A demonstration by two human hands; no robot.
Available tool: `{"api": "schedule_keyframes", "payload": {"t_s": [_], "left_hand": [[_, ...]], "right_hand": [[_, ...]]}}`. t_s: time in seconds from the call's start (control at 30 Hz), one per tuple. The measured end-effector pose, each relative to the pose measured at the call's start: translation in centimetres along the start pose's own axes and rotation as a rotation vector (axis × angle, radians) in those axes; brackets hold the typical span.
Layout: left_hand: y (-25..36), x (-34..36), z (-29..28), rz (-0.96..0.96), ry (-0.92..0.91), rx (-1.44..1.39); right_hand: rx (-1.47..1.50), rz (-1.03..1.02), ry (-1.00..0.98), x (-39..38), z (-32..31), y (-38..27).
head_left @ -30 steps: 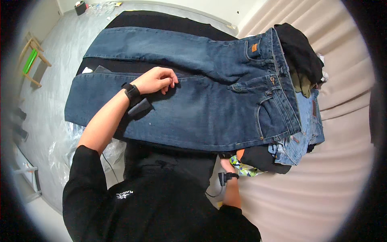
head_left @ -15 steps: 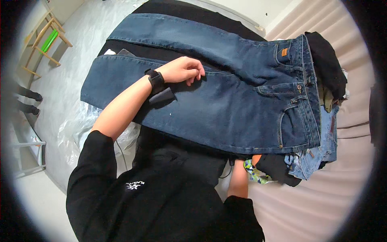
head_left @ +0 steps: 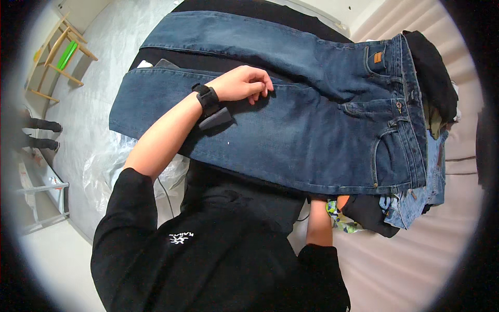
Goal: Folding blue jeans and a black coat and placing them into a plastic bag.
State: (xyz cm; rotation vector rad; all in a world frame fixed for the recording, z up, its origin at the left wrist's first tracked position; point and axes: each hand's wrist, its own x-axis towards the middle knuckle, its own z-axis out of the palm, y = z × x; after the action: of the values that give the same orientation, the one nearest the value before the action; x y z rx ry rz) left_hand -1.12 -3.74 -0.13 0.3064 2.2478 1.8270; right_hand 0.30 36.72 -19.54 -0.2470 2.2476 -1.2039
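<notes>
Jeans [head_left: 296, 135] beside piled clothes [head_left: 434, 73] hide the right fingers' state; left fingers [head_left: 266, 79] half-curl, empty.

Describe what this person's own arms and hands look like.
Short black sleeves leave the forearms bare. The left hand is ungloved; its wrist carries a black buckled strap with a dark grey block. A thin dark cable hangs by that arm. The right hand and wrist are hidden.

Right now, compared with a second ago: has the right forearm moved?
Yes: the right forearm has gone forward, further under the near edge of the blue jeans. Its wristband, visible before, is now hidden.
</notes>
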Motion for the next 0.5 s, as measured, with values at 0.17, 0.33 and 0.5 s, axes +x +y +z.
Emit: {"api": "schedule_keyframes", "payload": {"t_s": [0.17, 0.33, 0.5], "left_hand": [[0.2, 0.0, 0.1, 0.013, 0.013, -0.009], [0.0, -0.1, 0.1, -0.006, 0.011, -0.007], [0.4, -0.1, 0.2, -0.026, 0.021, 0.017]], "right_hand": [[0.03, -0.018, 0.04, 0.6, -1.7, 1.2], [0.049, -0.046, 0.082, -0.1, -1.0, 2.1], [0.067, -0.065, 0.114, -0.1, -0.6, 2.8]]}}
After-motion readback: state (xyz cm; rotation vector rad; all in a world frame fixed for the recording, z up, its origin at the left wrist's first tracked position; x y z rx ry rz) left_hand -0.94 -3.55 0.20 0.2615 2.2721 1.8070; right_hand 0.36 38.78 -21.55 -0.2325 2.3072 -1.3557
